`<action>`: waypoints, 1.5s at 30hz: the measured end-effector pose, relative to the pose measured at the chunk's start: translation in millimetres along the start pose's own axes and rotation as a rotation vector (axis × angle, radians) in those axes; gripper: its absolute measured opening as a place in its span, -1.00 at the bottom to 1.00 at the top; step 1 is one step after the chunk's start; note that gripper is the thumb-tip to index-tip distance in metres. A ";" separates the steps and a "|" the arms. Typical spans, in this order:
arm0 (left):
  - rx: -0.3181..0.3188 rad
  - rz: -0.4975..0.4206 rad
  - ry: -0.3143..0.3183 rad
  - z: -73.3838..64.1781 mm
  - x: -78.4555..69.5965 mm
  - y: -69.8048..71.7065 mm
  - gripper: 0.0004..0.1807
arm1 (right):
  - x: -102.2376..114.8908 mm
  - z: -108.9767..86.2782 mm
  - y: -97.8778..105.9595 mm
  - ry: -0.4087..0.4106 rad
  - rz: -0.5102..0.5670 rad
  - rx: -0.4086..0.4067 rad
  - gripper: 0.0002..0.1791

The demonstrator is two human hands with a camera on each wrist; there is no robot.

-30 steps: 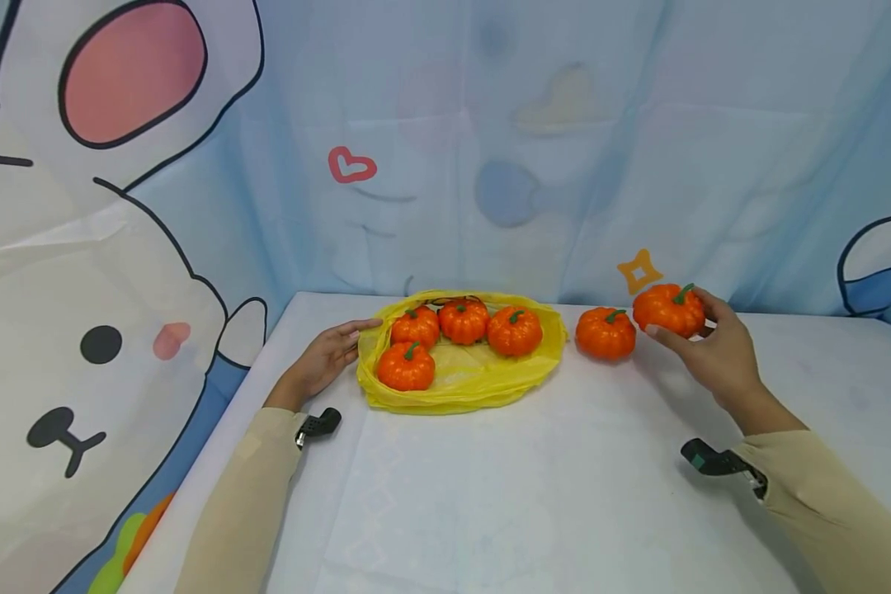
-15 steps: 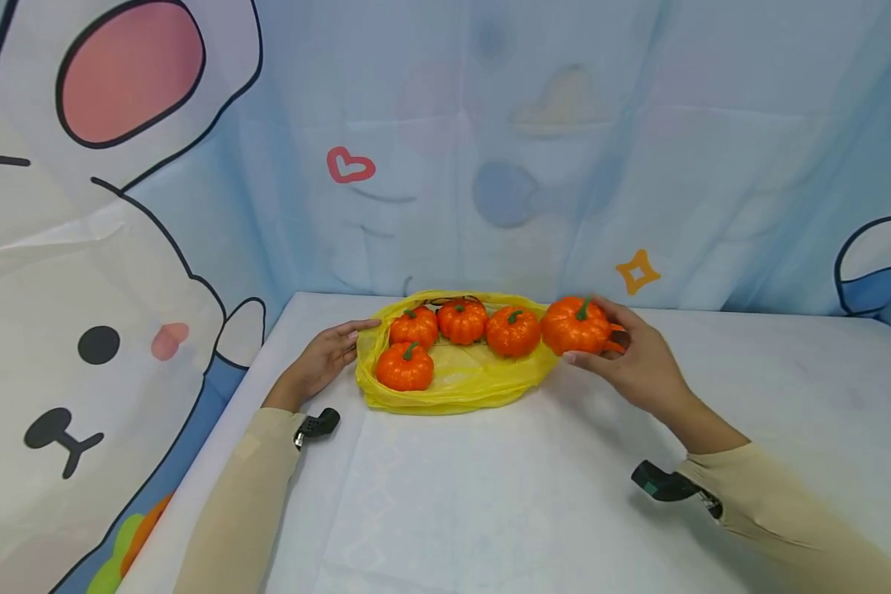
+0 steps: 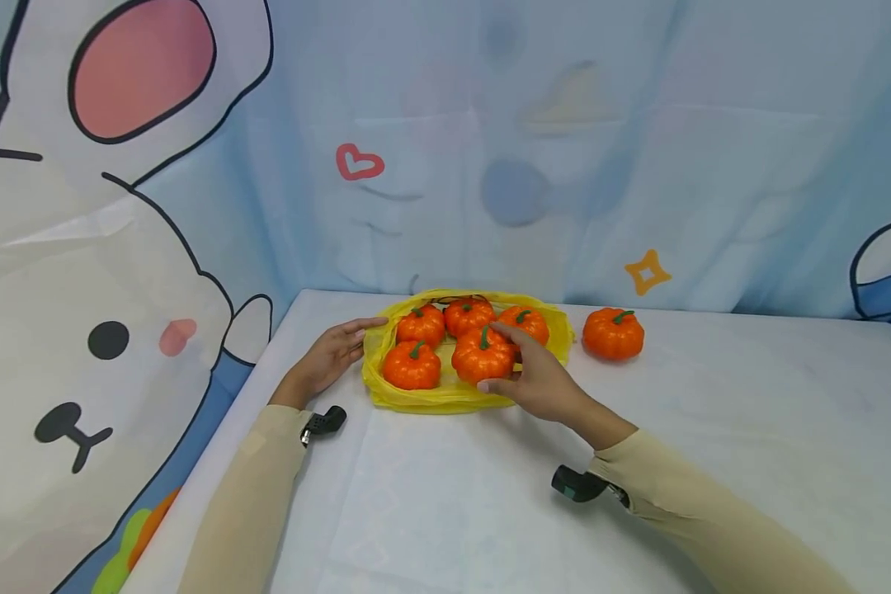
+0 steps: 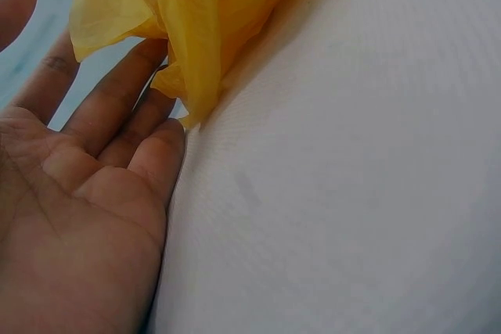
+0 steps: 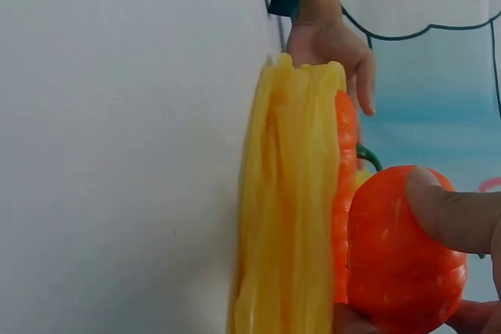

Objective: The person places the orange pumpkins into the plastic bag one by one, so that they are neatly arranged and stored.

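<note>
My right hand (image 3: 540, 381) holds a small orange pumpkin (image 3: 483, 356) with a green stem, thumb on the near side. In the head view this pumpkin overlaps the front right part of a yellow plastic bag (image 3: 445, 402). The right wrist view shows the held pumpkin (image 5: 403, 252) beside the upper edge of the bag's side (image 5: 290, 193). Several like pumpkins sit in the bag, one at its front left (image 3: 412, 365). My left hand (image 3: 325, 363) touches the bag's left side with fingers extended; in the left wrist view, yellow plastic (image 4: 192, 37) hides some fingertips.
Another orange pumpkin (image 3: 613, 335) stands on the white table (image 3: 445, 503), right of the bag. A printed blue curtain (image 3: 431, 223) hangs behind the table. Each wrist carries a small black camera, one on the left (image 3: 325, 421) and one on the right (image 3: 577, 485).
My right hand has carried the pumpkin leftward from beyond the bag's right side to over the bag. The left hand has stayed at the bag's left edge.
</note>
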State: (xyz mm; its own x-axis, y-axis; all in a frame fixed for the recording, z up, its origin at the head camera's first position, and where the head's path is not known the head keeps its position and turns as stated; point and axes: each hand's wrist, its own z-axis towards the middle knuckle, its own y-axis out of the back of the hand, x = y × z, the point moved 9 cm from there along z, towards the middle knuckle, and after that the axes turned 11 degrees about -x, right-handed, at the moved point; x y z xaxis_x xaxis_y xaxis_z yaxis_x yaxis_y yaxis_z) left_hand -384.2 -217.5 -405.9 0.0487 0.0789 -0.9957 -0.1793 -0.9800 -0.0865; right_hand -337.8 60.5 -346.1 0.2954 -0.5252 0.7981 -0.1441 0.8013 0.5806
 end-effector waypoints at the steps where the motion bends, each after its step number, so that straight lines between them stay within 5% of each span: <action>1: -0.001 0.001 0.001 0.4 0.1 -0.4 -0.51 | 0.2 1.4 -3.5 0.002 -0.016 0.006 -0.02; 13: -0.011 -0.005 0.006 2.4 1.6 0.8 -0.51 | -9.1 12.4 -31.2 0.024 -0.171 0.060 -0.04; 32: -0.010 -0.007 0.003 2.6 1.9 0.0 -0.53 | -7.4 13.2 -36.7 0.057 -0.248 0.118 0.06; 40: 0.007 0.010 -0.014 0.3 -0.5 -1.2 -0.49 | -3.0 1.6 -2.2 0.085 -0.239 0.103 -0.06; 45: 0.014 0.026 -0.016 0.4 -0.1 -1.5 -0.49 | -3.1 -6.3 56.3 0.193 -0.218 -0.150 -0.27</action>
State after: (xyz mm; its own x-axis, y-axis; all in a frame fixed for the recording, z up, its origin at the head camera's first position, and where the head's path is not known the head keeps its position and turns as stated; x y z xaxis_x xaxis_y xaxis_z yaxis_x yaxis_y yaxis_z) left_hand -384.4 -215.9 -405.7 0.0279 0.0570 -0.9980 -0.1944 -0.9790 -0.0614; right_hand -340.8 109.1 -316.9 0.4793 -0.6369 0.6039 0.0788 0.7165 0.6931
